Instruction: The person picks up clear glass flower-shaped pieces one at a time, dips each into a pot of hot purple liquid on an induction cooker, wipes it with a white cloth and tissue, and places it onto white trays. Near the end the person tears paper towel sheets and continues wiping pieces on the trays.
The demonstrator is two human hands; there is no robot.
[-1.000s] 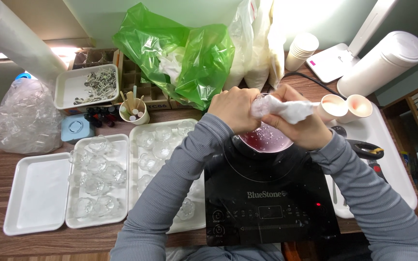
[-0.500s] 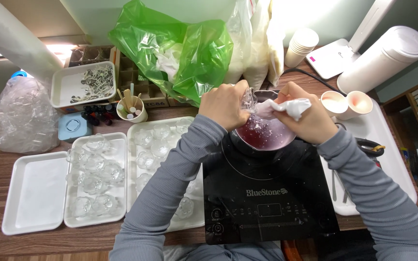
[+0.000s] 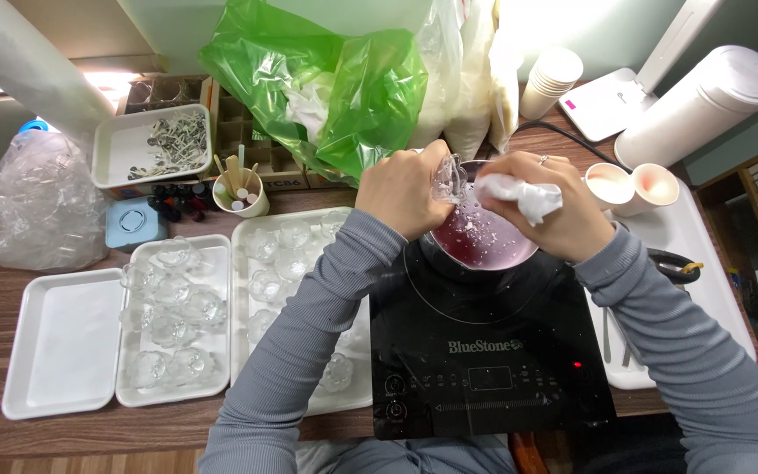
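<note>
My left hand (image 3: pixel 407 191) grips a small clear glass holder (image 3: pixel 447 175), tilted over a metal pot (image 3: pixel 484 239) of pink liquid. My right hand (image 3: pixel 547 211) is closed on a crumpled white tissue (image 3: pixel 519 195) pressed against the holder's mouth. The pot stands on a black induction cooker (image 3: pixel 484 360) right in front of me. Both hands hover just above the pot's far rim.
White trays (image 3: pixel 218 263) with several clear glass holders and one bare tray (image 3: pixel 63 342) lie to the left. A green plastic bag (image 3: pixel 326 88), a wick tray (image 3: pixel 146 145), a stick cup (image 3: pixel 240 189), paper cups (image 3: pixel 553 79), two pink-filled cups (image 3: pixel 633 186) and a white cylinder (image 3: pixel 704 105) ring the back.
Both hands have dropped from above the pot's far right toward its rim. The tissue, held out loosely before, is now bunched against the glass holder.
</note>
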